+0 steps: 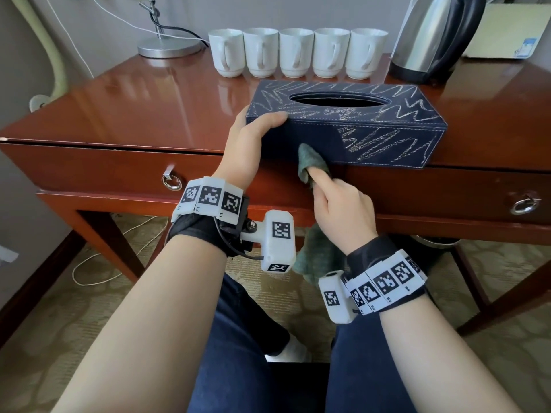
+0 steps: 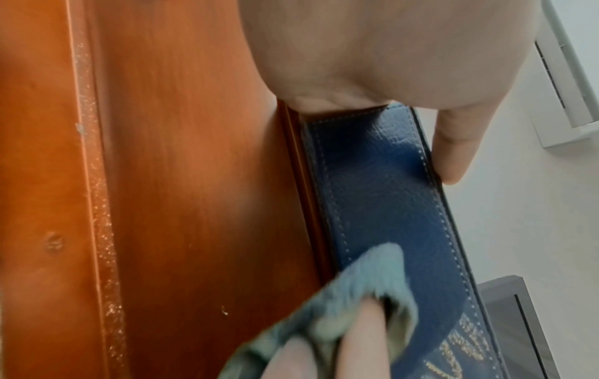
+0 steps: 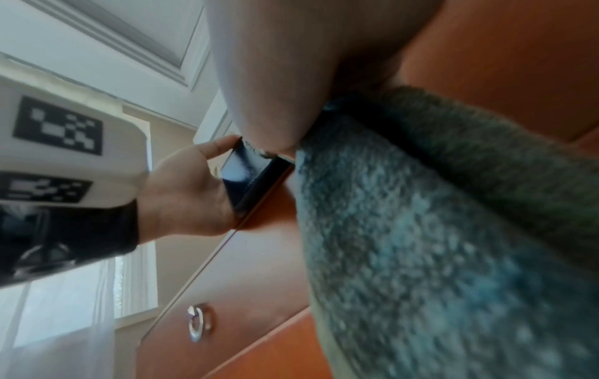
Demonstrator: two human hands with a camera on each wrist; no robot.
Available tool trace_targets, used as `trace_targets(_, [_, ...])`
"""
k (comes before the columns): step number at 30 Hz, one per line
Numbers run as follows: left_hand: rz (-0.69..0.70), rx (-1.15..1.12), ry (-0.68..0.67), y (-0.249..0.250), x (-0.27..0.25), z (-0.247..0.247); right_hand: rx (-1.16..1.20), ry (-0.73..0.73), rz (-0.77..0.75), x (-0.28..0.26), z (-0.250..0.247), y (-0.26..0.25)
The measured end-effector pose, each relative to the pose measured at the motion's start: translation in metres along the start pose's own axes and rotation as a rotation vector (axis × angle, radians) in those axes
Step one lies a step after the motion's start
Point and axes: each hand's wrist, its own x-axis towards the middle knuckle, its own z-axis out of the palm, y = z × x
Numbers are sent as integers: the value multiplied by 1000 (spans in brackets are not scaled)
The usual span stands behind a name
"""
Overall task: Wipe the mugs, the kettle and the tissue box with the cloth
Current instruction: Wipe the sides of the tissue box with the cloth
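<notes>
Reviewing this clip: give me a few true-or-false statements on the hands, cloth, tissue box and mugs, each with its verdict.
1. The left hand grips the dark blue stitched tissue box at its left end. True.
2. The right hand presses the grey-green cloth on the box's top. False: on its front side.
3. Five white ceramic mugs stand in a row behind the box. True.
4. The steel kettle stands left of the mugs. False: right of them.

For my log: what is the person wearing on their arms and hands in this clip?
Both forearms are bare, with no sleeves or gloves. Each wrist has a black strap with a band of white blocks printed with black-and-white square codes: left wrist band, right wrist band. Each band also carries a white camera box with similar codes; a thin black cable loops under the left one.
</notes>
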Motion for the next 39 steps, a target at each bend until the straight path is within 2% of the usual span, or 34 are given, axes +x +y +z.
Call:
trace_targets(4, [-14,4,20,0,-1,1,-12,110,83,-17,-6,21])
trace_targets(8, [-16,5,28,2,-3,3,29,170,101,-7,-11,17])
trace_targets(11, [-20,16,38,2,-5,3,63,158,70,4,-8,7])
trace_targets(15, [-18,10,37,2,-4,2,11,64,59,-6,-6,15])
trace_targets(21, [-6,12,44,1,-5,3,33,146,138,-8,-14,19])
trace_targets(25, [0,1,36,2,-6,4,94,128,112,6,-11,2])
trace_targets(29, [8,5,35,2,-6,3,21,45,101,-6,-8,10])
trace_targets(35, [-2,-12,47,1,-5,4,104,191,216,-3,-17,12])
trace_targets(39, [-6,-15,47,1,-5,5,132,161,174,9,-14,-3])
